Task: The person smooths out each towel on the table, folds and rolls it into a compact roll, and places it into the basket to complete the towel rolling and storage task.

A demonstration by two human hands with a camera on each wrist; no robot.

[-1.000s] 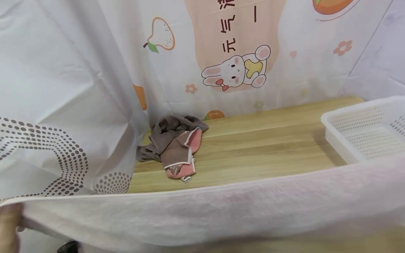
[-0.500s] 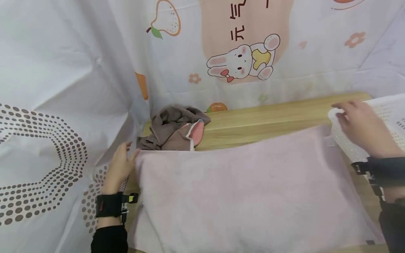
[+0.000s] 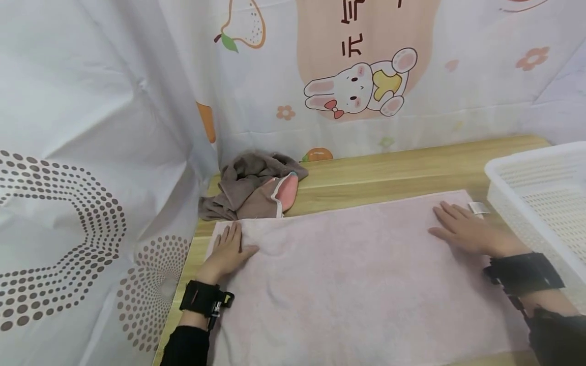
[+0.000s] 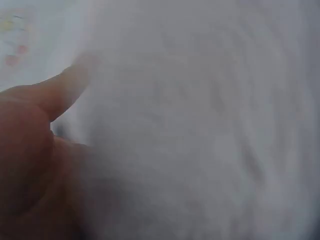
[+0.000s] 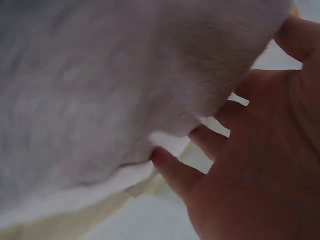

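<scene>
A pale pink towel (image 3: 357,274) lies spread over the wooden table, with slight wrinkles on its left side. My left hand (image 3: 229,254) rests on its far left corner, fingers straight and thumb spread. Near the far right corner, beside a small white tag (image 3: 478,208), my right hand (image 3: 467,231) rests on the cloth with its fingers extended. In the left wrist view the towel (image 4: 200,120) is blurred and hides most of the left hand's fingers. The right wrist view has the towel (image 5: 90,100) against the spread fingertips of the right hand (image 5: 260,150).
A crumpled grey-brown cloth (image 3: 247,178) lies at the back left, touching a brown and pink piece (image 3: 287,192) with white edging. To the right stands a white perforated basket (image 3: 540,203). Printed white curtains (image 3: 256,101) hang behind and on the left. Bare wood (image 3: 389,173) shows behind the towel.
The towel, stretched in the air a second ago, has come down onto the table. Both hands have moved inward from beside its far corners and now rest on it.
</scene>
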